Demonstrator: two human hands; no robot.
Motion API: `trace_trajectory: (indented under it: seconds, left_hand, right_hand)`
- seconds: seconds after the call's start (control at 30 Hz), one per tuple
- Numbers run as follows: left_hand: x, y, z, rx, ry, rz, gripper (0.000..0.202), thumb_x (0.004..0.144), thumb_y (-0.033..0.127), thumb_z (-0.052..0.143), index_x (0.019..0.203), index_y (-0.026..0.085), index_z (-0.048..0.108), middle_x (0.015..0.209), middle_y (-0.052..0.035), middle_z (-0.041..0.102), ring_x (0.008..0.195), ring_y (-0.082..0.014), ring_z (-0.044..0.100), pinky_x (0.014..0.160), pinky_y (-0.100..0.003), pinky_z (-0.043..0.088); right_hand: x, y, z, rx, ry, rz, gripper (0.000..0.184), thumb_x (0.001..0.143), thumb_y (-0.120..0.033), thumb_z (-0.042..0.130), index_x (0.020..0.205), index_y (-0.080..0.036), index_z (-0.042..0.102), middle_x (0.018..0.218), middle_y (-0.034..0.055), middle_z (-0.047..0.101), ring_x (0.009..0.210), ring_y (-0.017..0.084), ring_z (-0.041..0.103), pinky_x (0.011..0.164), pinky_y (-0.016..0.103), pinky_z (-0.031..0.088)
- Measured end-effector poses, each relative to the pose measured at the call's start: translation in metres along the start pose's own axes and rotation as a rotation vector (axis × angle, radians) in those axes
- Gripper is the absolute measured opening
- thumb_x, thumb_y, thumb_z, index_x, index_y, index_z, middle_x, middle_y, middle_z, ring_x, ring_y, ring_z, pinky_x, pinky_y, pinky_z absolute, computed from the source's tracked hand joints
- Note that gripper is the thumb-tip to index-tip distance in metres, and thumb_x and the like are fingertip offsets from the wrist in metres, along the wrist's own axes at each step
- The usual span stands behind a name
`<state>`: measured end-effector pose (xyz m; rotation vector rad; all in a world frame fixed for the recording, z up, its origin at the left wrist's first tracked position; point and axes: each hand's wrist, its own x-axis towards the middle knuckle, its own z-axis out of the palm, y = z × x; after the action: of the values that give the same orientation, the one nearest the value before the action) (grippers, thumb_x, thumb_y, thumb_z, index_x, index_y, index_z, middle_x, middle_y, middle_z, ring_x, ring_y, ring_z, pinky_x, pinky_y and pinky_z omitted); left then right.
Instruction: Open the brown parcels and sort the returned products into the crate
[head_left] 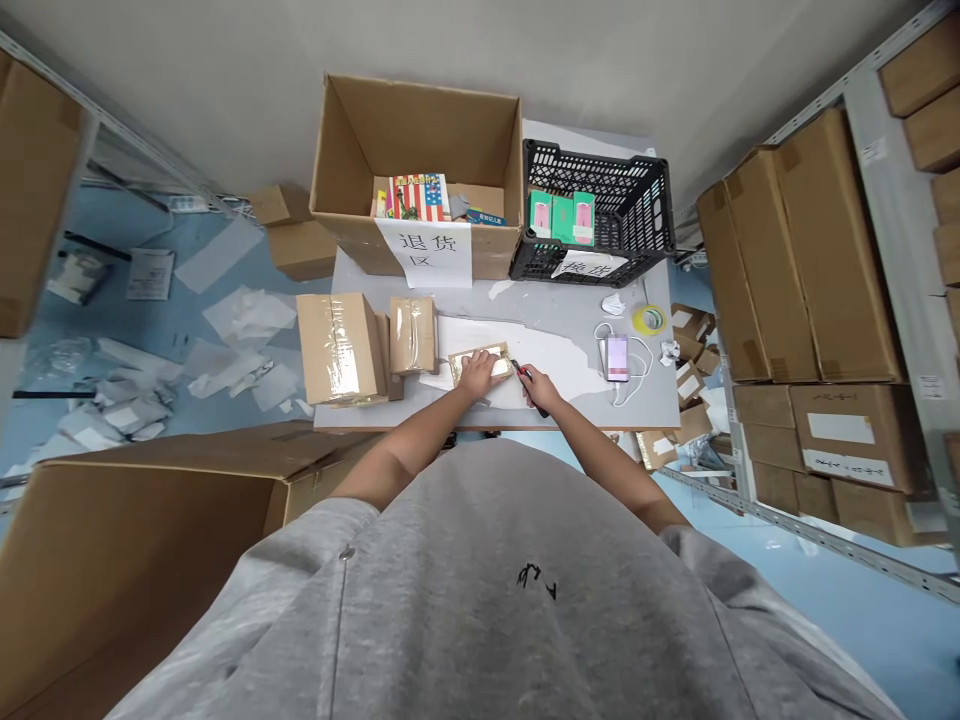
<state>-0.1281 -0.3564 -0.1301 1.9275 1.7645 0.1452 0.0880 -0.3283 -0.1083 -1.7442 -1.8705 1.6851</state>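
Two hands: your left hand [474,376] spread flat on a taped parcel [499,367], your right hand [540,388] with fingers closed on a utility knife [518,372] just beside it.

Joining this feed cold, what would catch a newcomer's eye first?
The open carton at the far end of the table stands out, holding a flag-covered book, a white sign on its front. Right of it sits a black crate. Nearest, the left hand and right hand meet at a taped parcel.
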Motion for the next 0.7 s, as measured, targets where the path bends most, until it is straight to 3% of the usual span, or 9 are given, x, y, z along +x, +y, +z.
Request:
trace_trajectory:
  seconds: [0.2, 0.37, 0.57, 0.7]
  left_hand:
    - [-0.005, -0.004, 0.008, -0.034, 0.037, 0.045, 0.047, 0.099, 0.047, 0.064, 0.14, 0.024, 0.059, 0.134, -0.0159, 0.061, 0.132, -0.0361, 0.048, 0.104, -0.048, 0.036]
    - [-0.008, -0.006, 0.013, -0.057, 0.066, 0.052, 0.046, 0.099, 0.046, 0.065, 0.139, 0.026, 0.061, 0.13, -0.0139, 0.061, 0.129, -0.0351, 0.05, 0.103, -0.048, 0.036]
    - [-0.005, -0.006, 0.016, -0.054, 0.087, 0.052, 0.046, 0.098, 0.042, 0.065, 0.14, 0.024, 0.06, 0.133, -0.016, 0.06, 0.13, -0.0365, 0.05, 0.107, -0.05, 0.036]
    - [-0.001, -0.007, 0.01, -0.029, 0.141, 0.025, 0.061, 0.094, 0.043, 0.069, 0.148, 0.021, 0.053, 0.147, -0.0186, 0.054, 0.139, -0.037, 0.045, 0.114, -0.049, 0.034]
  right_hand:
    - [0.009, -0.019, 0.011, -0.059, 0.042, 0.059, 0.013, 0.108, -0.032, 0.046, 0.114, -0.027, 0.056, 0.055, -0.0085, 0.057, 0.039, 0.013, 0.054, 0.043, 0.019, 0.039]
    - [0.006, -0.014, 0.009, -0.171, 0.056, 0.078, 0.015, 0.107, -0.032, 0.049, 0.113, -0.027, 0.061, 0.055, -0.0085, 0.055, 0.036, 0.012, 0.048, 0.043, 0.02, 0.037]
    - [0.0, -0.01, 0.006, -0.143, -0.004, 0.068, 0.015, 0.107, -0.032, 0.046, 0.111, -0.027, 0.06, 0.059, -0.0078, 0.058, 0.038, 0.012, 0.051, 0.044, 0.02, 0.039]
    - [0.003, -0.016, 0.006, -0.144, 0.053, 0.106, 0.016, 0.108, -0.036, 0.045, 0.114, -0.028, 0.058, 0.06, -0.0084, 0.057, 0.039, 0.011, 0.051, 0.045, 0.019, 0.039]
